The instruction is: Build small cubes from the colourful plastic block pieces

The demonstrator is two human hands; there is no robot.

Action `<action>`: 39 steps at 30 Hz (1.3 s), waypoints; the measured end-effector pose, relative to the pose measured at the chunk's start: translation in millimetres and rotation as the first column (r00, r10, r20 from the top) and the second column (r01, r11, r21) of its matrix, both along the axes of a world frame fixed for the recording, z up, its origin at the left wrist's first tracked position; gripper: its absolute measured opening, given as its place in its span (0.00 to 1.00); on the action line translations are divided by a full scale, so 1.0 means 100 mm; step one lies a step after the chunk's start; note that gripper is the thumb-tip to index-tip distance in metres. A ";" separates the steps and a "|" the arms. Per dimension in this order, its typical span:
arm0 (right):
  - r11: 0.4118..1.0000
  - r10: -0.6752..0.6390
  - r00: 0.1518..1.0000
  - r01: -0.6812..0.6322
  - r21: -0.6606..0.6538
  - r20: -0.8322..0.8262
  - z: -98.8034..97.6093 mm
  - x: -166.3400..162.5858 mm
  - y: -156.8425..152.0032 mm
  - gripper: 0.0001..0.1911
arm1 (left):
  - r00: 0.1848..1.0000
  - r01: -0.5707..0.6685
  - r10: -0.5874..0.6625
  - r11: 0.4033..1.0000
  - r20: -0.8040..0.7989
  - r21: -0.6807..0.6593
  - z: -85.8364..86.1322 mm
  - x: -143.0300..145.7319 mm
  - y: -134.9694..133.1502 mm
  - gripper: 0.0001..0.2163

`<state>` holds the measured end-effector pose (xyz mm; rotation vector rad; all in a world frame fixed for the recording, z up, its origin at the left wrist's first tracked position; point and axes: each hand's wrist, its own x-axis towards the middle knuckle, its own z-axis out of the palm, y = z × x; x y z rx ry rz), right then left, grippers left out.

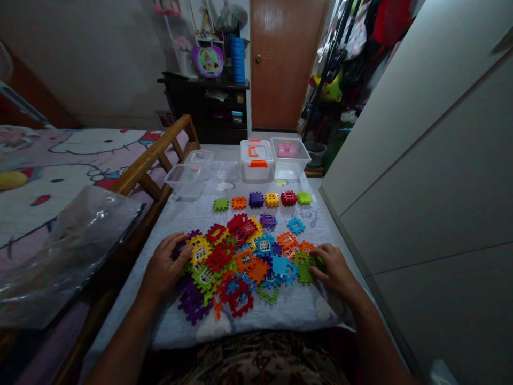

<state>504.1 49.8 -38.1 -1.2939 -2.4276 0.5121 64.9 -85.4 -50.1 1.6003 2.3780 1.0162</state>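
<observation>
A heap of colourful toothed plastic building tiles covers the near middle of the table. At its left edge rests my left hand (pixel 166 264), fingers curved and apart, touching the heap beside a yellow window tile (pixel 199 250) and some purple tiles (pixel 194 301). My right hand (pixel 334 269) lies at the opposite edge, thumb and fingers spread against green tiles (pixel 304 267); neither hand visibly lifts a tile. Between them are red tiles (pixel 220 258), orange tiles (pixel 257 271) and blue tiles (pixel 280 266), overlapping. Parts of the lower tiles are hidden.
Behind the heap stands a row of small assembled blocks, among them a dark purple block (pixel 256 200) and a red block (pixel 288 198). Farther back are a lidded box (pixel 257 160), a clear bin (pixel 290 166) and clear tubs (pixel 186 182). A wooden bed rail (pixel 156 155) borders the left.
</observation>
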 end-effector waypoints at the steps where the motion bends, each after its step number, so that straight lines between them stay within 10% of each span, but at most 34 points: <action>1: 1.000 -0.013 1.000 0.013 0.016 0.002 -0.01 -0.02 0.01 0.11 | 1.000 -0.004 0.004 1.000 0.019 0.005 0.01 0.01 0.01 0.20; 17: 0.945 -0.219 0.901 0.100 -0.312 -0.375 0.32 -0.33 0.04 0.05 | 1.000 -0.020 0.024 0.983 -0.020 0.181 0.32 0.27 0.05 0.13; 23: 0.999 -0.005 0.813 -0.020 -0.038 -0.582 0.30 -0.74 -0.09 0.03 | 0.959 0.259 -0.268 0.960 0.091 0.103 0.60 0.88 0.13 0.13; 28: 0.984 0.175 0.827 -0.142 0.103 -0.534 0.22 -0.99 -0.26 0.08 | 0.805 0.560 -0.512 0.822 0.299 -0.100 0.70 1.30 0.30 0.29; 39: 0.971 0.223 0.812 -0.231 0.054 -0.539 0.18 -1.02 -0.31 0.15 | 0.820 0.476 -0.386 0.870 0.423 -0.129 0.53 1.44 0.39 0.31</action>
